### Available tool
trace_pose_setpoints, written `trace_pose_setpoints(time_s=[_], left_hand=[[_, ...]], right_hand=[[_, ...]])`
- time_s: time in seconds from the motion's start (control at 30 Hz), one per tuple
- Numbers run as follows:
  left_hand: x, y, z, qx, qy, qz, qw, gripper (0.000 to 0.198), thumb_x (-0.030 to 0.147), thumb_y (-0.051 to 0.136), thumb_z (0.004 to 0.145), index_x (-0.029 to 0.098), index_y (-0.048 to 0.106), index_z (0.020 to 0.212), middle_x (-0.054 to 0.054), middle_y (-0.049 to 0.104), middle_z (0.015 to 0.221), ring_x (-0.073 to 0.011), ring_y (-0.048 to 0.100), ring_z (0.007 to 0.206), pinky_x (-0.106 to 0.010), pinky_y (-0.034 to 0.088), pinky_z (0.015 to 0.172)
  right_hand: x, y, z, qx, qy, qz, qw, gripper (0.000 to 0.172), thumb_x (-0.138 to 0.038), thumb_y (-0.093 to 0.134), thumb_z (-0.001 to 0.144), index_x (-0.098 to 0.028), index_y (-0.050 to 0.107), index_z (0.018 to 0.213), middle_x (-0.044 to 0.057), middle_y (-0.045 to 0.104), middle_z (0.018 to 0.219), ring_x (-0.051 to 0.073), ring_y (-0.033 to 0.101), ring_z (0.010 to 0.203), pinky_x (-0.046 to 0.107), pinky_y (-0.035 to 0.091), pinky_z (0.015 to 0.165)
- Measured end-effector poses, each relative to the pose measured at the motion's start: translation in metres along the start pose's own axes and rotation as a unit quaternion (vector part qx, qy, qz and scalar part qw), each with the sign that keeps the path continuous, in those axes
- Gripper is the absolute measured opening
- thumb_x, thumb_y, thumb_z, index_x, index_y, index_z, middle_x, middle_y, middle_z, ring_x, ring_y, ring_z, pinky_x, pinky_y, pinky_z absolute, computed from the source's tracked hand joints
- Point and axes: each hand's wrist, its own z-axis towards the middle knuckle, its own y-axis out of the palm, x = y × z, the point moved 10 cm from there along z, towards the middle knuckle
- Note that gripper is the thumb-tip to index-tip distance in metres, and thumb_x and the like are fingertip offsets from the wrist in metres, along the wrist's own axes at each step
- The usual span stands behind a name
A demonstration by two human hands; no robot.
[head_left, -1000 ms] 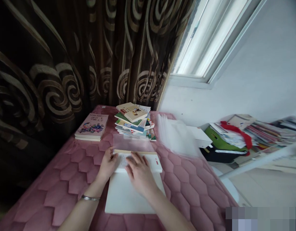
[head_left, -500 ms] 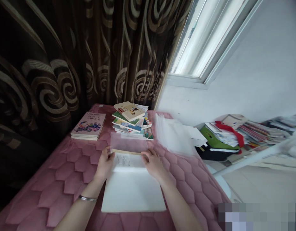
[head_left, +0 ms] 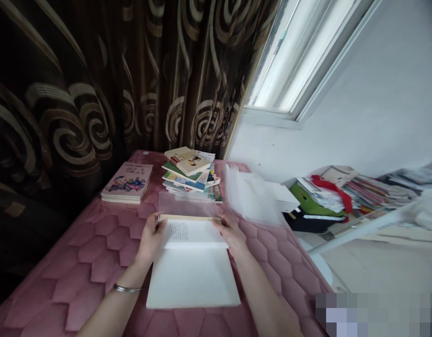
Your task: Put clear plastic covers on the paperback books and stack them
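An open book (head_left: 193,278) lies before me on the pink quilted surface, its blank page nearest and a page with some print farther off. My left hand (head_left: 152,238) is closed on the far left edge, thumb over the page. On the opposite edge, my right hand (head_left: 232,232) grips the far right corner with its thumb on top. Beyond the book's far edge a clear plastic sleeve (head_left: 188,202) sticks out. How far the sleeve reaches under the book is hidden.
Behind the sleeve rises an uneven stack of books (head_left: 190,171). More pink-covered books (head_left: 127,183) sit at left. Clear plastic sleeves (head_left: 249,196) are spread at right, near a white box (head_left: 284,197). A dark curtain (head_left: 149,84) hangs behind.
My right hand has shifted right, from the far edge to the right corner of the book, showing more of the printed page. My left hand keeps its hold.
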Motion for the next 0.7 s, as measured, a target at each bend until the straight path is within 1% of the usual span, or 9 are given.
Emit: trace_pose_setpoints(time_s=[0.1, 0.23, 0.43, 0.57, 0.7], left_hand=[[0.001, 0.000, 0.000, 0.001, 0.006, 0.007, 1.000, 0.039, 0.040, 0.059, 0.068, 0.018, 0.054, 0.099, -0.003, 0.065, 0.081, -0.0193, 0.061, 0.075, -0.032, 0.047, 0.071], [0.000, 0.001, 0.000, -0.004, 0.006, 0.000, 1.000, 0.038, 0.039, 0.058, 0.068, 0.017, 0.053, 0.099, -0.003, 0.065, 0.082, -0.0197, 0.062, 0.077, -0.032, 0.047, 0.073], [0.001, 0.000, 0.000, -0.002, 0.007, -0.003, 1.000, 0.035, 0.037, 0.058, 0.069, 0.018, 0.052, 0.098, -0.003, 0.064, 0.082, -0.0200, 0.062, 0.080, -0.032, 0.047, 0.075], [0.004, 0.003, -0.002, -0.014, 0.008, -0.007, 1.000, 0.033, 0.036, 0.057, 0.070, 0.017, 0.052, 0.097, -0.002, 0.064, 0.079, -0.0199, 0.063, 0.080, -0.032, 0.048, 0.074], [0.006, 0.003, -0.002, -0.015, 0.008, -0.008, 1.000, 0.033, 0.037, 0.057, 0.069, 0.018, 0.051, 0.095, -0.002, 0.065, 0.079, -0.0195, 0.064, 0.078, -0.032, 0.048, 0.074]], right_hand=[[-0.003, 0.000, -0.001, -0.002, 0.006, -0.001, 1.000, 0.049, -0.050, 0.072, 0.056, -0.021, 0.065, 0.095, -0.003, 0.061, 0.061, 0.015, 0.050, 0.053, 0.026, 0.033, 0.048], [-0.008, 0.001, -0.004, -0.002, 0.006, -0.001, 1.000, 0.042, -0.050, 0.071, 0.056, -0.023, 0.062, 0.087, -0.004, 0.057, 0.058, 0.014, 0.047, 0.051, 0.026, 0.030, 0.047], [-0.015, 0.005, -0.010, -0.020, 0.016, 0.012, 1.000, 0.034, -0.048, 0.070, 0.057, -0.024, 0.058, 0.078, -0.006, 0.052, 0.055, 0.012, 0.042, 0.049, 0.025, 0.029, 0.046], [-0.014, 0.002, -0.010, -0.002, 0.014, 0.021, 1.000, 0.030, -0.047, 0.070, 0.057, -0.024, 0.060, 0.074, -0.007, 0.050, 0.054, 0.011, 0.041, 0.048, 0.025, 0.029, 0.046], [-0.006, -0.004, -0.007, 0.027, 0.024, 0.040, 0.999, 0.026, -0.045, 0.068, 0.059, -0.025, 0.067, 0.074, -0.006, 0.049, 0.052, 0.011, 0.042, 0.048, 0.024, 0.032, 0.046]])
